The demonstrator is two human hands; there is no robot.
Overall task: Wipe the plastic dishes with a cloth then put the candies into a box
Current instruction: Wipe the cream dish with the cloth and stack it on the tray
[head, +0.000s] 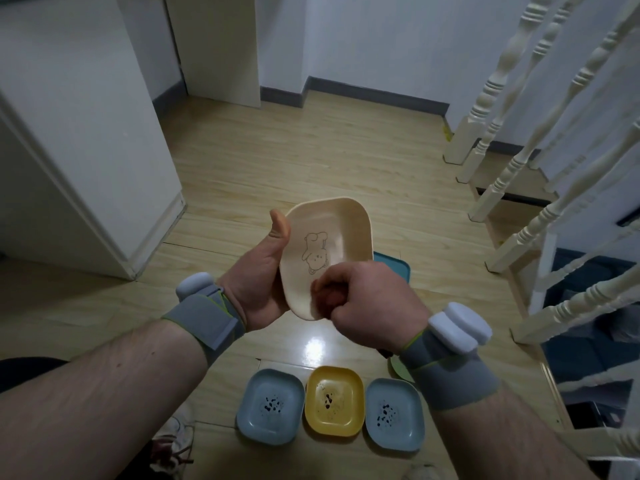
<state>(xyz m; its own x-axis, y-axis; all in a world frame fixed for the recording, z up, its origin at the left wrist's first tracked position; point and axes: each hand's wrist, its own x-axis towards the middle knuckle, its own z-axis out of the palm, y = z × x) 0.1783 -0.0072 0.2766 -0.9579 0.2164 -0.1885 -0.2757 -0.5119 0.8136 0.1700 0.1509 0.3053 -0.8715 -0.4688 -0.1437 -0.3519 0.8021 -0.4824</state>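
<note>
My left hand (258,289) grips the left rim of a cream plastic dish (329,230) with a bear drawing, held tilted above the floor, thumb up along its edge. My right hand (363,303) is curled into a fist against the dish's lower inside. Only a pale scrap of cloth (314,306) shows under its fingers. On the floor below lie three dishes in a row, each with dark spots inside: a blue dish (270,407), a yellow dish (334,401) and another blue dish (394,414).
A teal box or tray (393,266) lies on the wooden floor behind the held dish. A green item (398,368) peeks out under my right wrist. White stair balusters (540,220) rise on the right, a white cabinet (104,168) stands left, and shoes (173,441) sit near my feet.
</note>
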